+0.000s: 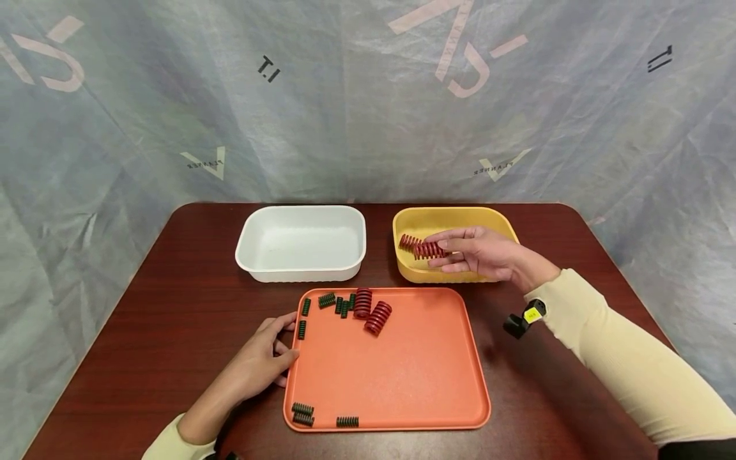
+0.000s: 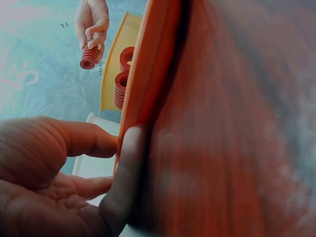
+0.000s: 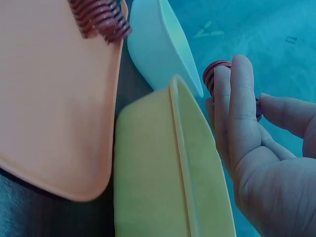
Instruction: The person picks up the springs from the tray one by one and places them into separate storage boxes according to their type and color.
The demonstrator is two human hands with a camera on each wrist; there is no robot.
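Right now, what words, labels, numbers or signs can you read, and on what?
"T.I": black, on the grey sheet.
"V": pale, on the sheet.
"PLANNER": mirrored, across the "V".
Too small to read: yellow tag on the black wrist device.
Unclear: large pink marks on the sheet.

Lettering on the grey sheet (image 1: 356,128)
I read "T.I" (image 1: 268,69) at eleven o'clock, mirrored "PLANNER" (image 1: 205,164) across pale Vs (image 1: 221,158) at ten and two; the yellow wrist label (image 1: 533,314) at four is too small to read.
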